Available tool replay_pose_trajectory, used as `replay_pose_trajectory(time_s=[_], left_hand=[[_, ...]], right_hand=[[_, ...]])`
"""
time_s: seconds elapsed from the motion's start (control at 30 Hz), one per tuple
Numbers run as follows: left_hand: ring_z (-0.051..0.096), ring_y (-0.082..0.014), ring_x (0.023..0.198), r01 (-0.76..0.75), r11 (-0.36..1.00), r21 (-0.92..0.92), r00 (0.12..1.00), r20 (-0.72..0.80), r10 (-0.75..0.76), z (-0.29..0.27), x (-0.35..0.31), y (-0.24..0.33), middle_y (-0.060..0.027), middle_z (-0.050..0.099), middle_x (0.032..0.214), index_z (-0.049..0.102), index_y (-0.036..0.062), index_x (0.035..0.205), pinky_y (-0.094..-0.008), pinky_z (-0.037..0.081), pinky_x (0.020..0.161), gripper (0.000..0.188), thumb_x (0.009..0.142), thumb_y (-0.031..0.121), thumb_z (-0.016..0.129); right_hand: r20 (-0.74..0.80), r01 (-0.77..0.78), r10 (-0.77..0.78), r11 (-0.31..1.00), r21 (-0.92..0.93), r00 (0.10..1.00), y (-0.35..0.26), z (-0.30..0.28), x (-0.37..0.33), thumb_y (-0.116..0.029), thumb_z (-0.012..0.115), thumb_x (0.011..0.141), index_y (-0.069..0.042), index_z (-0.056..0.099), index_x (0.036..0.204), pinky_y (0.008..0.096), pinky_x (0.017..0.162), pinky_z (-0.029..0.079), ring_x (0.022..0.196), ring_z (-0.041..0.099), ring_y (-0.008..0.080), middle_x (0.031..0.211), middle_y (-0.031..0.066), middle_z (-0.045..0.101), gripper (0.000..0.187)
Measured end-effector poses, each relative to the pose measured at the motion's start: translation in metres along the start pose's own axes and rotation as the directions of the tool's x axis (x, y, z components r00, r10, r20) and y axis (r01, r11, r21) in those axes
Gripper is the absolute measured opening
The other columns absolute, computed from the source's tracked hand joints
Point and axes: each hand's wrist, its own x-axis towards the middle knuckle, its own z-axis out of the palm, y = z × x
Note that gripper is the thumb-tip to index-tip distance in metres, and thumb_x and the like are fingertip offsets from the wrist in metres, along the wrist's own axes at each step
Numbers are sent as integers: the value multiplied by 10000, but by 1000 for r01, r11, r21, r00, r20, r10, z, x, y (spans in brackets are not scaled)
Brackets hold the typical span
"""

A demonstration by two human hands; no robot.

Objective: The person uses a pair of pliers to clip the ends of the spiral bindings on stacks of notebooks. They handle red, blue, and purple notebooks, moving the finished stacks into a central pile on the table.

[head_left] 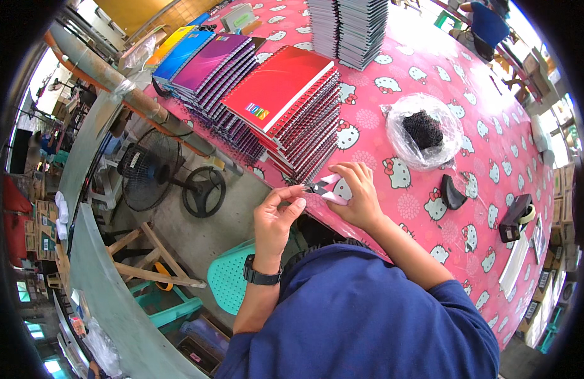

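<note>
View: I have the head camera only, looking down over a blue shirt [361, 312] at a pink patterned table [369, 148].
Right hand: [360, 196] closed around the handles of small pliers [318, 189] with pale grips and dark tips.
Left hand: [276, 218] thumb and forefinger brought close together at the plier tips; I cannot tell whether they pinch anything. Dark watch [261, 271] on that wrist.
Pliers: at the table's near edge, just beside the bottom of the red notebook stack [282, 88], tips toward the left fingers.
Notebooks: spiral-bound; purple stack [211, 60] left of the red, then blue [186, 54] and yellow [169, 44]. Tall grey stacks [361, 35] stand beyond.
Bag: clear plastic [406, 158], dark tangled mass [422, 131] inside, right of the red stack.
Table right: black curved piece [453, 192], tape dispenser [514, 221] farther out.
Floor: black fan [146, 170], green stool [227, 278] near the left forearm.
</note>
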Motion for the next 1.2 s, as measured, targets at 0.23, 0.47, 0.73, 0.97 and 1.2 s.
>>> replay_pose_trajectory(time_s=[0.23,0.47,0.73,0.97,1.2], left_hand=[[562,-50,718,15,998,-63,999,-47,-18,8,-1,3,-17,641,839,664,-6,947,-186,452,663,138,814,29,676],[517,-29,621,110,994,-17,990,-86,-111,-1,4,-12,10,631,745,670,20,845,-186,395,554,119,818,135,686],[546,-68,669,159,986,44,983,-96,-154,-17,10,-24,-43,655,797,652,16,860,-205,407,594,148,847,160,622],[601,-154,700,-282,808,518,894,-163,417,-12,37,-42,-60,639,822,642,20,956,-269,492,644,235,756,101,733],[596,-134,678,-259,841,474,913,-163,373,-7,43,-59,-73,637,807,633,-3,946,-265,484,617,200,766,35,712]], right_hand=[[-17,49,-49,999,-7,999,-2,1,-1,-155,759,542,-51,556,1110,418,905,368,1021,512,300,1076,112,564,612],[20,74,-74,996,-44,997,1,3,-7,-165,762,538,-59,565,1095,415,847,379,957,523,289,1040,103,573,600],[27,57,-56,996,-71,998,7,8,-6,-221,762,588,-73,572,1068,403,815,380,927,522,270,976,76,574,538],[45,-90,99,979,-182,994,18,12,8,-185,723,608,-57,585,1009,410,768,426,890,535,296,928,101,579,443],[87,-83,110,959,-269,990,15,16,10,-208,711,622,-70,587,1024,410,779,428,884,544,300,897,108,583,443]])
